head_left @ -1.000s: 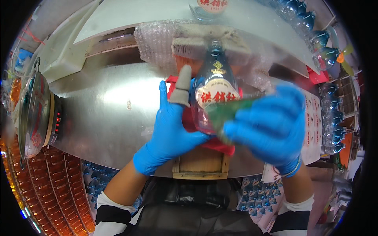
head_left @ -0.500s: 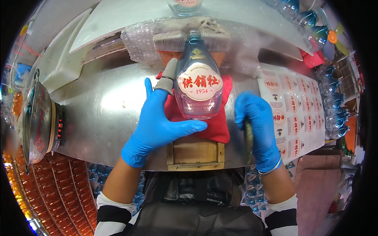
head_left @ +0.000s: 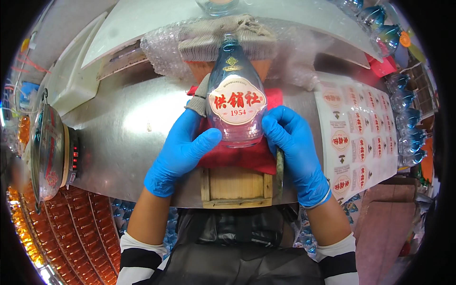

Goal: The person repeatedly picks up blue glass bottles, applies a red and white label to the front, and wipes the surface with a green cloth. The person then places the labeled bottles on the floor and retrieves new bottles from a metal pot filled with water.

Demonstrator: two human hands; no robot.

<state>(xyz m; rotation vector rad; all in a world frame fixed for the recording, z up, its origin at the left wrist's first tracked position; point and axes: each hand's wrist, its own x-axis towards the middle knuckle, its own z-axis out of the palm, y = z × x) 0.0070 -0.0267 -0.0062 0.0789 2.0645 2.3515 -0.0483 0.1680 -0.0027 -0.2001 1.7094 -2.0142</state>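
A glass bottle (head_left: 237, 66), blue at the neck and clear to pink below, leans on a red cloth (head_left: 251, 159), with a cream and red label (head_left: 237, 100) on its front. My left hand (head_left: 183, 147), in a blue glove with a grey knit sleeve on one finger, grips the bottle's lower left side; its thumb lies by the base and some fingers are hidden behind. At the lower right side, my gloved right hand (head_left: 294, 145) touches the bottle with its fingers. It is closed around a thin greenish flat strip (head_left: 280, 178) that points down toward me.
Under the cloth is a wooden frame (head_left: 236, 185). Behind the bottle's neck sits a folded grey knit cloth (head_left: 204, 40) with bubble wrap (head_left: 164, 52) beside it. Label sheets (head_left: 356, 137) lie right; a round lidded pan (head_left: 47, 152) stands left. More bottles (head_left: 408, 121) line the far right.
My right hand has moved left, with the strip, to the bottle's lower right side. My left hand has closed in on the bottle's left side, its thumb drawn back from under the base.
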